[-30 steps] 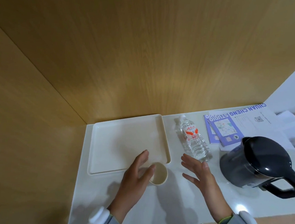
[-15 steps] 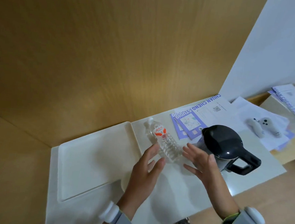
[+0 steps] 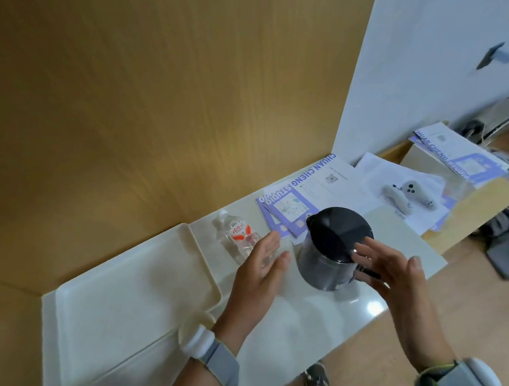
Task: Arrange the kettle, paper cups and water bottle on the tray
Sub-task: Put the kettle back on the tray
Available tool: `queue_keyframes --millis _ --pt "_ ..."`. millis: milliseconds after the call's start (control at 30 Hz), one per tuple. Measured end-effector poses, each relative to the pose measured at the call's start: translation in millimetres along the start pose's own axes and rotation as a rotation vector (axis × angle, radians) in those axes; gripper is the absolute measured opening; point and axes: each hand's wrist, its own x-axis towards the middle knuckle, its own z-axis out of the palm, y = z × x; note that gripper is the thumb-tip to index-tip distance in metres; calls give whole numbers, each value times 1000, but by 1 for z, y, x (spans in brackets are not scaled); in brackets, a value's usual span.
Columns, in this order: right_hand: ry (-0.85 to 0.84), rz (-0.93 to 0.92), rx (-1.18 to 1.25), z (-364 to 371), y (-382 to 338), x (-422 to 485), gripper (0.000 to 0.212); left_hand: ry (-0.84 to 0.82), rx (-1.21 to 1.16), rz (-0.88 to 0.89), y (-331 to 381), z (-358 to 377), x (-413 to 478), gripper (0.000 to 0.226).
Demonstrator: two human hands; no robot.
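A black kettle [image 3: 328, 251] with a dark lid stands on the white counter, right of centre. My right hand [image 3: 393, 276] hovers over its handle side, fingers spread, holding nothing. My left hand [image 3: 260, 273] is open just left of the kettle, partly covering a clear water bottle [image 3: 235, 236] that lies on its side. The cream tray [image 3: 108, 297] lies bare at the left. A paper cup rim [image 3: 197, 320] peeks out by my left wrist, just off the tray's near right corner.
Purple and white leaflets [image 3: 289, 208] lie behind the kettle. Farther right, papers carry two white controllers [image 3: 404, 195]. Wooden panels wall the back and left. The counter's front edge [image 3: 374, 320] drops to a wooden floor.
The view has swung right. Both hands moved away from the cup and toward the kettle, the right hand now over its handle. The cup is mostly hidden behind my left wrist.
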Motion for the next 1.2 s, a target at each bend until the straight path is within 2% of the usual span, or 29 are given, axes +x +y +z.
queue_keyframes --millis 67,200,400,567,900,1067,1200 --pt "38 -36 -2 -7 -2 1 117 -25 -6 -4 -2 2 6 53" --pt "162 -85 -6 -37 6 3 68 -57 -40 -31 1 18 19 76" --pt "290 -158 -221 -65 27 9 46 -66 11 -28 -1 32 33 50" --pt "284 -77 -234 -65 28 17 39 -51 31 -19 2 47 47 53" --pt "206 0 -312 -57 44 27 30 -58 116 -37 5 61 56 33" --pt "180 44 -324 -53 49 33 29 -61 138 -56 3 65 61 36" --pt "119 85 -312 -50 51 33 37 -56 117 -47 2 65 61 36"
